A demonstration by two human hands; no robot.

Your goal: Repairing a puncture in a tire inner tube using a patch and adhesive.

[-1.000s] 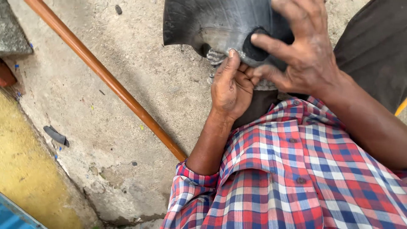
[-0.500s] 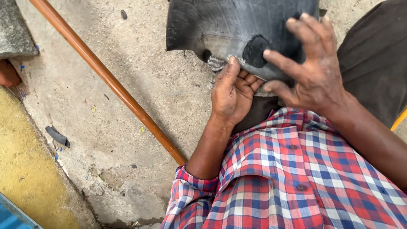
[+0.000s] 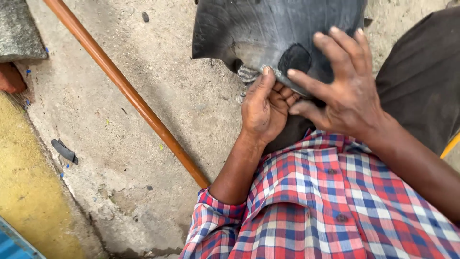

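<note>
Nearest the camera, a red, white and blue checked shirt [image 3: 326, 211] fills the lower frame and hides the lap below it. Beyond it the left hand [image 3: 262, 109] curls shut, fingertips pinching the lower edge of a black rubber inner tube [image 3: 268, 29], thumb laid along its rim. The right hand [image 3: 346, 86] lies on top — fingers spread flat, pressing beside a darker round patch [image 3: 295, 58]. The tube rests over dark trousers [image 3: 421, 72]. Farther left, on the concrete floor [image 3: 143, 57], a copper-coloured pipe [image 3: 125, 88] runs diagonally — and a small black rubber scrap [image 3: 64, 150] lies near a yellow strip [image 3: 28, 201].
</note>
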